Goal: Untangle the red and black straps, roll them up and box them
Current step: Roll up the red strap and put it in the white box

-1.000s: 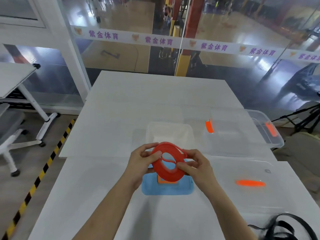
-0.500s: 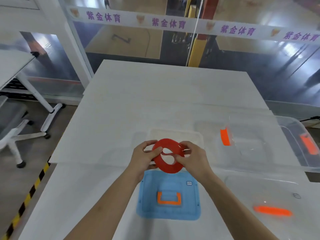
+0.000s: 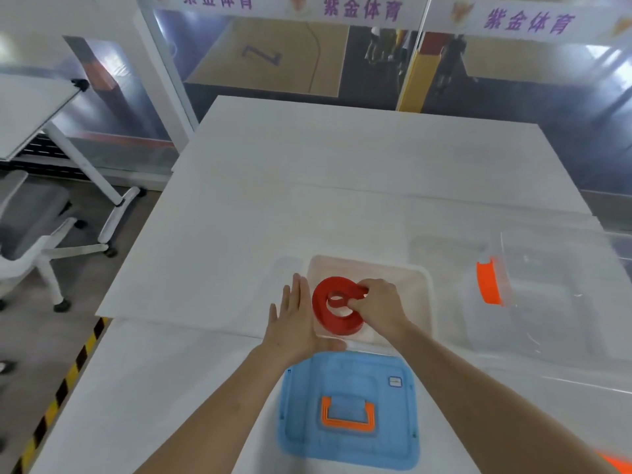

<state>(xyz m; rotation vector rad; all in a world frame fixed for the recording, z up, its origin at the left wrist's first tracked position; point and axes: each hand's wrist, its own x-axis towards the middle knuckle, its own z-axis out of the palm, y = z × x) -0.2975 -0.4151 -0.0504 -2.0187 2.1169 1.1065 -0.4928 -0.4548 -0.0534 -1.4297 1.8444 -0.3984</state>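
The rolled red strap (image 3: 333, 311) was down in the small clear box (image 3: 424, 282), its right side pinched by the right hand (image 3: 379, 307). The left hand (image 3: 294, 323) stood flat, fingers straight, just beside the roll's left edge. A blue lid (image 3: 349, 415) lay nearer on the desk (image 3: 307, 165).

Bare forearms (image 3: 219, 412), bare hands (image 3: 295, 323) (image 3: 379, 309)

Two white tabletops stand pushed together, the far one (image 3: 342, 159) slightly overlapping the near one (image 3: 154, 388). A small clear box (image 3: 425, 285) sits at the far top's near edge. Just in front of it, on the near top, a blue lid (image 3: 393, 429) lies flat, orange handle (image 3: 345, 426) up. To the right rests a larger clear bin (image 3: 554, 319) with an orange latch (image 3: 489, 285).
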